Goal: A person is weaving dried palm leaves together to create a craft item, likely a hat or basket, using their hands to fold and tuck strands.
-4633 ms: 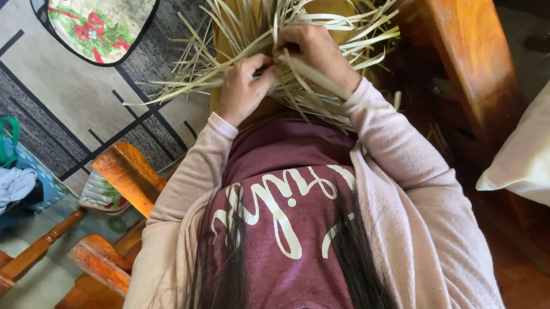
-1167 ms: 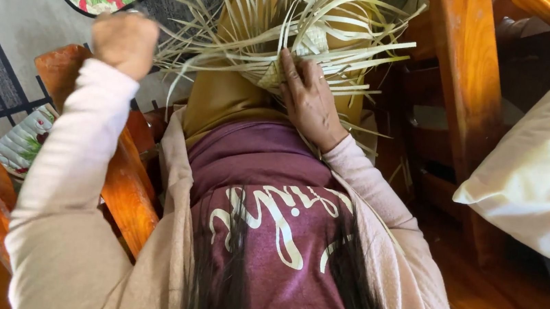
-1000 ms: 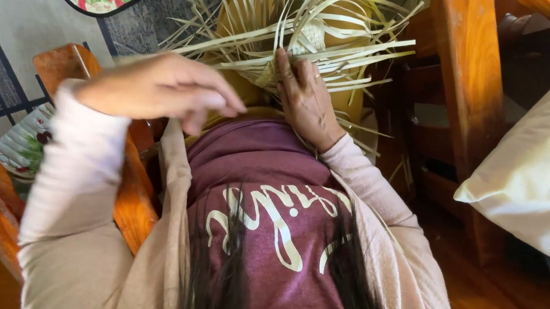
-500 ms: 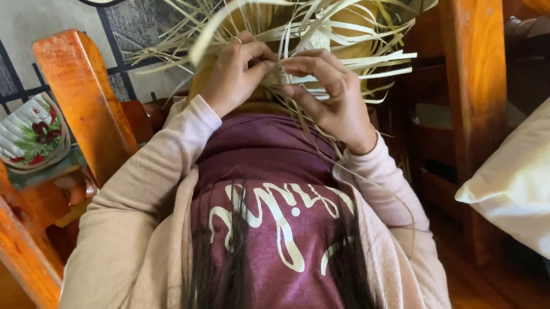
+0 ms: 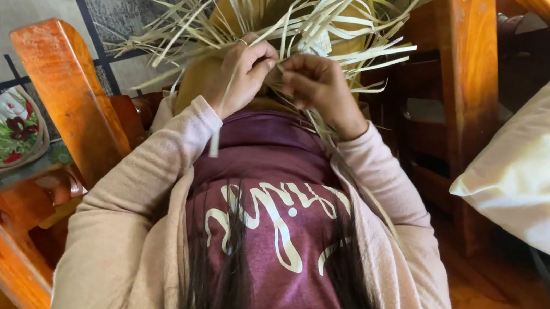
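Head view: left hand (image 5: 246, 75) and right hand (image 5: 317, 87), fingers closed, pinch pale straw strips (image 5: 318, 21).

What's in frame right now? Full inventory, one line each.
pale dried palm-leaf strips: many, straw colour, fanned out over the lap, top centre, part woven
orange-brown wooden chair arm: one, left of the person
orange-brown wooden post: one, upper right
white cushion: one, right edge
floral quilted pads, red and green on white: two, one at left, one at top left
grey patterned rug: one, upper left floor
mustard-yellow trousers: one, under the strips
maroon shirt with pale lettering: one, centre
left hand: pinching strips, one strip hanging down
right hand: gripping strips beside the left
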